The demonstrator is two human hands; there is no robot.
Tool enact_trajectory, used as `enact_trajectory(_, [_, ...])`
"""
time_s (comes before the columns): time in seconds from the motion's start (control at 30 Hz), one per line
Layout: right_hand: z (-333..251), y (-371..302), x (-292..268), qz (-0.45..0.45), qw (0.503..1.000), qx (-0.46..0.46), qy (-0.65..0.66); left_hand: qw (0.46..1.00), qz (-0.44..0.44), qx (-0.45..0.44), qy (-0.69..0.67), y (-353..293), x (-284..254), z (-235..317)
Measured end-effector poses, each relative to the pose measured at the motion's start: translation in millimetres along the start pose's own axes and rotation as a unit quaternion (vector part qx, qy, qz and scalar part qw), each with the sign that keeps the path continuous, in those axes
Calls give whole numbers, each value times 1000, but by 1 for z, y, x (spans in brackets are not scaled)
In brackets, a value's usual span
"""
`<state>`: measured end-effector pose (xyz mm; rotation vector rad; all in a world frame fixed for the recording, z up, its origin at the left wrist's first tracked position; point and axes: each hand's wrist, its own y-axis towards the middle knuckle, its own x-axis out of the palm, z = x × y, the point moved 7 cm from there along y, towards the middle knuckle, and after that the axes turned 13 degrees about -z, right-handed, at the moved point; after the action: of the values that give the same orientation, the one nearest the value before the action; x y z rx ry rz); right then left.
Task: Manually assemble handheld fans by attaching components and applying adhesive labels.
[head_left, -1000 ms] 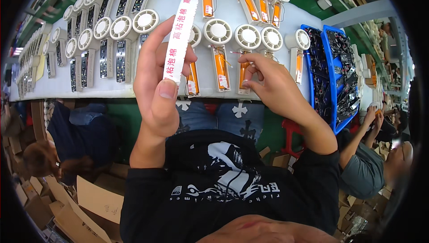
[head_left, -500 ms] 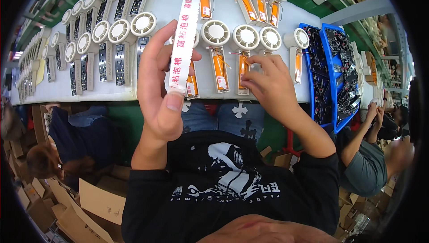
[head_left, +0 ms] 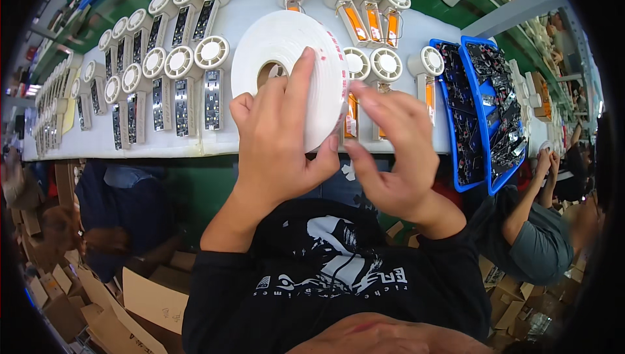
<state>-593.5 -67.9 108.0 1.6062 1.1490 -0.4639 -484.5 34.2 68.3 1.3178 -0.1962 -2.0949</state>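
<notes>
A big roll of white tape [head_left: 250,54] with red print on its outer face is tilted in front of me over the table. My left hand [head_left: 277,139] grips it, fingers spread across its flat side and thumb at the lower right rim. My right hand [head_left: 400,152] is beside the roll's right edge, its thumb and fingers apart and curved; whether a fingertip touches the tape I cannot tell. Behind the hands stand white handheld fans with round grilles, one a fan [head_left: 386,63] partly covered by my right hand. Orange battery packs [head_left: 351,116] show in their open handles.
On the left are rows of similar fans [head_left: 211,51] with circuit boards in their handles. Blue trays [head_left: 485,113] of dark boards stand at the right. Co-workers [head_left: 537,243] sit on both sides. Cardboard boxes [head_left: 153,299] lie on the floor behind.
The tape roll has turned from edge-on to showing its flat side and moved right. My right hand has left the battery fan and come beside the roll, its fingers opening.
</notes>
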Motion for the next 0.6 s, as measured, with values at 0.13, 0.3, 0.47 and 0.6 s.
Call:
enact_trajectory(0.13, [1, -8, 16, 30, 999, 17, 20, 999, 0, -8, 32, 0, 3, 1])
enact_trajectory(0.3, [8, -6, 9, 26, 996, 12, 83, 1000, -8, -8, 25, 0, 6, -2])
enact_trajectory(0.47, [36, 0, 13, 15, 939, 88, 331, 999, -24, 7, -46, 7, 3, -2])
enact_trajectory(0.6, [29, 3, 0, 49, 956, -96, 273, 961, 5, -13, -277, -3, 8, -5])
